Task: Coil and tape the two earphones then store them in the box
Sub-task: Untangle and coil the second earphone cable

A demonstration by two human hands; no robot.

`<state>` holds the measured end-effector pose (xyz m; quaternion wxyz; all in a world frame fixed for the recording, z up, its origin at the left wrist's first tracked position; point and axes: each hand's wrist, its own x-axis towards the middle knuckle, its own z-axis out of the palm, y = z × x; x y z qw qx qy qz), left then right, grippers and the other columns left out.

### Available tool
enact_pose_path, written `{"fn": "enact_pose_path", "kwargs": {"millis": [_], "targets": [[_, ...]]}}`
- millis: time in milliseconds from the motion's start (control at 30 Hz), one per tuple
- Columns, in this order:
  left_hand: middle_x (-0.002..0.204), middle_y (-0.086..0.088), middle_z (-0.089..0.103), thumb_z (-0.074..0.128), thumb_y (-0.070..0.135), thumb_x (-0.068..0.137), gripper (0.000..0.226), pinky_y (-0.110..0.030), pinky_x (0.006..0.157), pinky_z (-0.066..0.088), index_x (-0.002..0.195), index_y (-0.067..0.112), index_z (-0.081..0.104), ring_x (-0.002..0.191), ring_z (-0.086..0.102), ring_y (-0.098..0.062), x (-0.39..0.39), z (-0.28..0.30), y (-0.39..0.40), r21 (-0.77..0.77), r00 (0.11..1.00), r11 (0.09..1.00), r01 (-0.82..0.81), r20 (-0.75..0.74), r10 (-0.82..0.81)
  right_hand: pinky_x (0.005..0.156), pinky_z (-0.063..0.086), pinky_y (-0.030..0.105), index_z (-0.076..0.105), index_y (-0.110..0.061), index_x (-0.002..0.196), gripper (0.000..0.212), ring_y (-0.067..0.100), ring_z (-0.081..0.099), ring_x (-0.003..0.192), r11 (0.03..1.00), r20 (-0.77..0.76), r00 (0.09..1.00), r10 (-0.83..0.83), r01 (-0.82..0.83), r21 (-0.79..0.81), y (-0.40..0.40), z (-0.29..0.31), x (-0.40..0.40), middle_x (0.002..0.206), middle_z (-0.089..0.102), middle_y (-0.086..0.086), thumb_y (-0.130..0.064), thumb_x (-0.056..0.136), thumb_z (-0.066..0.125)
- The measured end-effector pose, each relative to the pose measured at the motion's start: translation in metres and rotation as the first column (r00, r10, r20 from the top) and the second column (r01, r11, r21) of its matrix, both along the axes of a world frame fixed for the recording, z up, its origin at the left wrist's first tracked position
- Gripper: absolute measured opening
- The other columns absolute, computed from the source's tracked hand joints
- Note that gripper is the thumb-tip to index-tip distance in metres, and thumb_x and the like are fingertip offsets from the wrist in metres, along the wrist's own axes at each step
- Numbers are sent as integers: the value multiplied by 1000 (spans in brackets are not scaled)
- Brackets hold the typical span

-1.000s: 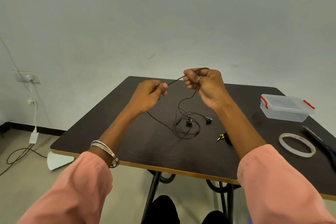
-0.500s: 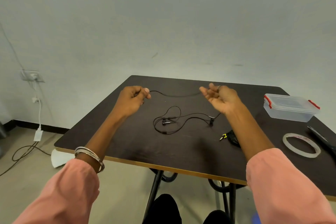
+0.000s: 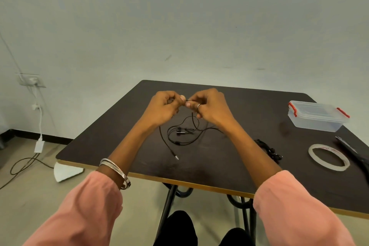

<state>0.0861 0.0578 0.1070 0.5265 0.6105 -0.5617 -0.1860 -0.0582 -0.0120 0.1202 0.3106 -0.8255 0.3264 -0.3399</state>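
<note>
I am only starting — my left hand and right hand are both pinching shut on the first earphone, its cord trailing loose below my fingers, while the second earphone, tape and closed box are waiting off to my right, untouched.

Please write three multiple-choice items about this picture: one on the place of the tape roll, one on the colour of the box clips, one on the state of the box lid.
1. Where is the tape roll?
A. on the box
B. on the table, nearer than the box
C. on the floor
2. The clips on the box are:
A. red
B. blue
C. green
3. The box lid is:
A. off
B. missing
C. on

Answers: 1 B, it lies flat on the table in front of the box. 2 A, both end clips are red. 3 C, the lid sits on top.
</note>
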Motion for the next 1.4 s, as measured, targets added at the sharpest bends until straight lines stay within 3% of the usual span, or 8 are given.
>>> {"fn": "enact_pose_path", "kwargs": {"millis": [333,400,500,600,700,800,1100,1400], "targets": [[50,5,41,45,29,101,34,-20,40,24,86,7,66,42,29,-7,9,-24,11,148,959,986,80,-281,-35,48,54,23,67,-1,79,13,19,63,49,899,424,807,-412,284,333,-34,3,-24,70,66,16,-7,90,64],[50,5,40,43,26,102,33,-20,39,24,85,6,64,41,28,-7,6,-26,10,129,922,986,102,-384,-46,57,59,30,67,1,92,9,18,65,58,909,297,874,-386,306,282,-39,-5,-22,82,69,16,-6,89,63],[51,3,39,41,21,103,31,-19,38,24,89,3,61,40,28,-7,2,-27,7,110,816,985,136,-576,-49,96,49,47,43,-12,137,66,29,55,114,929,-213,911,-354,369,34,-38,-13,-17,128,53,18,-20,80,75],[53,3,41,39,19,104,28,-19,39,26,94,3,60,41,30,-7,-4,-27,6,125,736,973,192,-675,-59,103,31,49,13,-29,150,99,30,26,133,948,-423,856,-295,210,-238,-19,-11,-7,145,29,8,-30,76,78],[57,1,43,38,16,104,28,-18,41,28,97,2,61,43,33,-6,-11,-25,5,92,640,961,263,-761,-103,101,26,44,32,-33,145,69,22,30,136,952,-426,895,-134,-4,-307,-12,-13,2,145,42,-3,-27,86,68],[58,2,44,37,17,103,30,-17,41,30,97,1,61,46,34,-5,-14,-21,6,29,529,941,338,-833,-164,99,42,38,69,-23,112,25,12,61,107,979,-218,976,-22,-23,-202,-16,-22,1,107,71,-5,-12,90,62],[83,-8,64,34,-9,97,32,-21,68,57,121,-9,55,69,63,-12,-20,-12,10,-147,427,895,421,-839,-338,68,56,28,68,-3,89,22,16,68,75,977,134,989,64,-89,192,-15,-56,5,82,71,9,4,92,48],[107,-17,70,40,-12,95,31,-32,86,57,125,-8,48,100,70,-27,-18,-11,0,-267,555,954,136,-777,-297,92,50,35,66,-12,111,20,15,66,96,973,-247,944,219,-229,-12,5,-62,-2,95,69,-4,-14,91,60]]}}
